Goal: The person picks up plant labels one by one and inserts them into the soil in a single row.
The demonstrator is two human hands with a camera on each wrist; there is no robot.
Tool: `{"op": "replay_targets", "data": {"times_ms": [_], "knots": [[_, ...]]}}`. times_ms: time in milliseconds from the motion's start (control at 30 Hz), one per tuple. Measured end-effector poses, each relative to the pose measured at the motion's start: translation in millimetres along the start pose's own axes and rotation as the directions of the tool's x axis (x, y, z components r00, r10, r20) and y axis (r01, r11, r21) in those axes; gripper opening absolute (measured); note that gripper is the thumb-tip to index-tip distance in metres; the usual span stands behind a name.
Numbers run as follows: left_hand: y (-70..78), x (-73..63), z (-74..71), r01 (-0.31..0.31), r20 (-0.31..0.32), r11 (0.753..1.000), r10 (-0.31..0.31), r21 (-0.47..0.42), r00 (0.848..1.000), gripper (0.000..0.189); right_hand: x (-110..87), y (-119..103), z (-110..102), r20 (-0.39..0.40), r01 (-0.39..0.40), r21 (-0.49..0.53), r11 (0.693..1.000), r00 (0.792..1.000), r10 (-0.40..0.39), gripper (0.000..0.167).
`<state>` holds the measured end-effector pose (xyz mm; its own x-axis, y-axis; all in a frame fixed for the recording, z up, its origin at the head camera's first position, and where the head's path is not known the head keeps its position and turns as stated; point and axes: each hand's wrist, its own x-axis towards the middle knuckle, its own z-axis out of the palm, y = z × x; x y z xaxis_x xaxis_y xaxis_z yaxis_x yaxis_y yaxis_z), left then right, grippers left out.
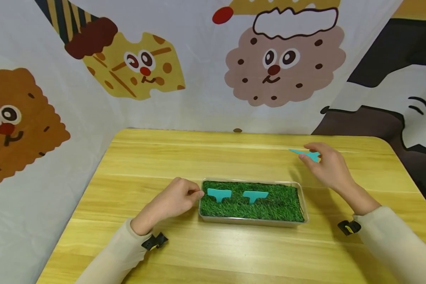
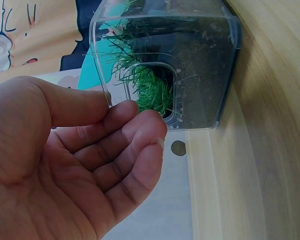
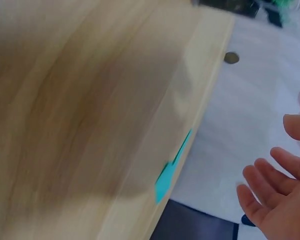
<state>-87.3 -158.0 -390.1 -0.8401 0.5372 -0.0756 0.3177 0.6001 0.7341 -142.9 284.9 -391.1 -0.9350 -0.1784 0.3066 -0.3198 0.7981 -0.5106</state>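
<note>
A clear plastic box (image 1: 248, 221) filled with green artificial grass (image 1: 269, 209) stands on the table. Two teal T-shaped plant labels, one at the left (image 1: 219, 194) and one near the middle (image 1: 255, 195), stick up from the grass. My left hand (image 1: 177, 199) pinches the box's left rim between thumb and index finger, the other fingers loosely bent, as the left wrist view shows. Beyond the box's right end, my right hand (image 1: 328, 165) hovers over another teal plant label (image 3: 165, 181) lying on the table. Its fingers (image 3: 262, 177) are spread and apart from the label.
The wooden table (image 1: 156, 157) reaches back to a white cloth (image 1: 198, 114) printed with cartoon biscuits and cheese. Black bands with small fittings (image 1: 154, 241) sit at both sleeve cuffs.
</note>
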Motion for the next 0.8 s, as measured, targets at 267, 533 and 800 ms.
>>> {"op": "replay_targets", "data": {"times_ms": [267, 533, 800], "knots": [[0.1, -0.8, -0.5, 0.020, 0.002, 1.000, -0.020, 0.002, 1.000, 0.044, 13.5, 18, 0, 0.134, -0.130, -0.060, 0.990, 0.981, 0.137, 0.063], [1.2, -1.4, -0.5, 0.040, 0.010, 0.999, -0.039, -0.008, 0.999, 0.044, 22.4, 34, 4, 0.251, -0.182, -0.113, 0.977, 0.946, 0.206, 0.074], [0.9, -0.9, -0.4, 0.031, 0.009, 0.999, -0.031, -0.013, 0.999, 0.044, 30.0, 51, 7, 0.335, -0.174, -0.188, 0.967, 0.914, 0.230, 0.075]]}}
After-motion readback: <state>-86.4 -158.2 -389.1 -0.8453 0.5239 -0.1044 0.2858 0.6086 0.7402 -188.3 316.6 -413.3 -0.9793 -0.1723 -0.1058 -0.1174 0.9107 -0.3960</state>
